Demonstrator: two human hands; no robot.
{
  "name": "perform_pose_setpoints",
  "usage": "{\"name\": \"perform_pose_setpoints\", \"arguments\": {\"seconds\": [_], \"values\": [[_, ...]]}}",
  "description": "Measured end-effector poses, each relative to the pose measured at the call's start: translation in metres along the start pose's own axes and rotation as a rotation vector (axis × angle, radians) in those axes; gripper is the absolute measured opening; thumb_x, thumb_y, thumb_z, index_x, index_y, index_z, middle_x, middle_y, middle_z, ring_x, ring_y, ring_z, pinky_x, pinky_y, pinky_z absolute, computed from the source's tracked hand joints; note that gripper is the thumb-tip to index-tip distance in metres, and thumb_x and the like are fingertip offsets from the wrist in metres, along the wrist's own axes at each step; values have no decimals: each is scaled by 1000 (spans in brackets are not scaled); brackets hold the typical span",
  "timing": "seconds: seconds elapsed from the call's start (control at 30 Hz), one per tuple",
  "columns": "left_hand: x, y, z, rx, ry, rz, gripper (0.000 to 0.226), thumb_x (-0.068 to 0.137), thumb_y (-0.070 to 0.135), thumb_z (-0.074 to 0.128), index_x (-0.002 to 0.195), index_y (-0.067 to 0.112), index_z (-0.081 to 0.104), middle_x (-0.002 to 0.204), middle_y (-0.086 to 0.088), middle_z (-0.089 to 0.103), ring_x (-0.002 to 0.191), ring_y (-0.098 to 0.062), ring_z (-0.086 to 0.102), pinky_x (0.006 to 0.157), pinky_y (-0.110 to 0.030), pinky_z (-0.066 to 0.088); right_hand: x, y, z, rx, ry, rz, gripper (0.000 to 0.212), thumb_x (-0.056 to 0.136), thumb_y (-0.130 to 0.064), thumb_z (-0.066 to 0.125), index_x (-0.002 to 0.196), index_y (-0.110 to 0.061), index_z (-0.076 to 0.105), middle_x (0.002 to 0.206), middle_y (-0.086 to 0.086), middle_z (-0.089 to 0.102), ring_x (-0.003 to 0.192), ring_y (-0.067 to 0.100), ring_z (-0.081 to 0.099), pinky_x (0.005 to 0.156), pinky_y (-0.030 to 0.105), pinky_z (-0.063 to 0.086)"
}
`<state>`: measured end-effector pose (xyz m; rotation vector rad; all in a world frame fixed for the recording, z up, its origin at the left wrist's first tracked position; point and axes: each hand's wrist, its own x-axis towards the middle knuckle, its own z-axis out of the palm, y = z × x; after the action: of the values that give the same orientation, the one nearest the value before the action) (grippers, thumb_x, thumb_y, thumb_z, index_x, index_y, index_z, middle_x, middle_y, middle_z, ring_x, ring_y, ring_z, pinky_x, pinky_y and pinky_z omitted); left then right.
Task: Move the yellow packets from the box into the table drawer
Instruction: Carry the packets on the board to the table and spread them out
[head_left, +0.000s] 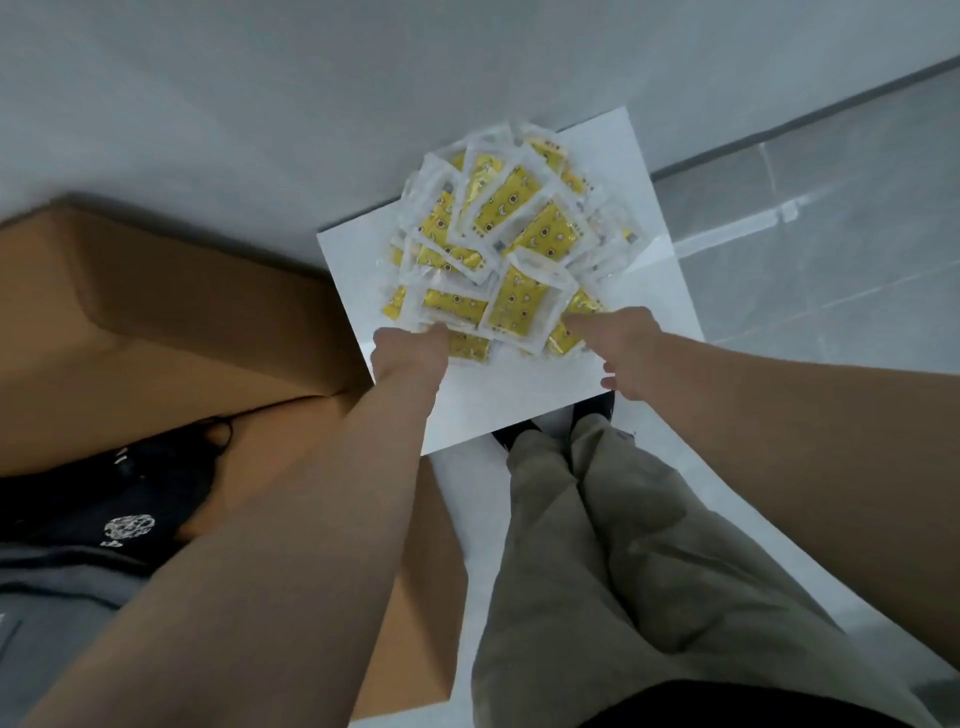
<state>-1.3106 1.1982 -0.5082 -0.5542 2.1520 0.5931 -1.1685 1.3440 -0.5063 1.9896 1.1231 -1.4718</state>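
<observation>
- Seemingly most yellow packets (511, 228) are moved: they lie heaped in the white drawer (524, 410), right of the cardboard box (182, 312).
- Left hand (410, 353) and right hand (626, 353) touch the heap's box-side and far edges. Their fingers are buried, so I cannot tell the grip.
- The box interior is hidden, so what remains is unknown.

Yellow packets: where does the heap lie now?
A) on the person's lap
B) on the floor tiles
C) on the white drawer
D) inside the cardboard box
C: the yellow packets lie heaped on the white drawer, beside the cardboard box.
</observation>
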Motion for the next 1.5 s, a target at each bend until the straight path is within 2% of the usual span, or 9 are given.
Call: {"name": "perform_pose_setpoints", "arguments": {"seconds": [0.13, 0.27, 0.37, 0.53, 0.73, 0.87, 1.13, 1.33, 1.5], "values": [[24, 8, 13, -115, 76, -78, 88, 68, 53, 74, 140, 13, 42, 140, -9, 48, 119, -36, 54, 95, -52, 53, 22, -5, 18, 35, -3, -4, 110, 77, -55, 81, 154, -12, 14, 147, 9, 42, 130, 30, 45, 101, 48, 47], [39, 8, 29, -110, 85, -121, 94, 72, 55, 79, 143, 17, 31, 142, -9, 41, 119, -36, 51, 95, -50, 53, 38, -11, 32, -9, 74, -16, 111, 68, -63, 83, 145, -14, 20, 126, 11, 46, 101, 31, 45, 86, 46, 48], [48, 1, 40, -103, 101, -122, 97, 65, 58, 83, 138, 15, 33, 139, -10, 45, 112, -36, 58, 92, -50, 53, 48, -16, 38, -32, 89, 14, 110, 67, -69, 79, 141, -14, 18, 118, 12, 41, 103, 33, 42, 94, 50, 48], [57, -7, 41, -184, 93, -105, 92, 70, 50, 86, 133, 11, 32, 132, -9, 49, 99, -28, 52, 80, -38, 46, 50, -23, 39, 54, 57, 38, 74, 86, -63, 67, 122, -11, 27, 125, 7, 39, 125, 29, 43, 109, 45, 42], [55, -4, 30, -334, 93, -92, 86, 66, 41, 91, 130, 17, 38, 105, 2, 48, 97, -24, 55, 90, -38, 54, 44, -21, 35, 224, 38, -47, 81, 70, -42, 90, 132, -16, 45, 118, 5, 61, 106, 30, 63, 84, 50, 59], [50, 9, 29, -216, 90, 108, 67, 81, 35, 82, 133, 21, 42, 111, 0, 52, 81, -14, 54, 76, -30, 50, 44, -22, 32, 187, 92, -187, 70, 79, -37, 85, 132, -16, 44, 116, 1, 59, 106, 25, 62, 86, 46, 58], [41, 32, 36, -391, 56, 100, 56, 82, 53, 75, 120, 23, 48, 96, 10, 54, 80, -7, 53, 75, -30, 52, 40, -31, 35, 278, 116, -191, 59, 78, -39, 85, 127, -20, 60, 115, -2, 67, 105, 23, 64, 80, 36, 53], [44, 39, 44, -277, 149, 266, 55, 89, 57, 65, 128, 22, 49, 107, 8, 60, 95, -16, 62, 82, -28, 52, 34, -38, 41, 447, 24, -87, 72, 77, -39, 86, 137, -23, 49, 117, -3, 61, 107, 25, 60, 87, 42, 54], [51, 44, 44, -142, 214, 366, 52, 93, 53, 61, 125, 17, 44, 99, 7, 59, 85, -15, 61, 75, -27, 51, 38, -44, 39, 445, 77, -127, 73, 81, -34, 84, 131, -21, 32, 102, -4, 46, 78, 12, 47, 71, 37, 44]]}}
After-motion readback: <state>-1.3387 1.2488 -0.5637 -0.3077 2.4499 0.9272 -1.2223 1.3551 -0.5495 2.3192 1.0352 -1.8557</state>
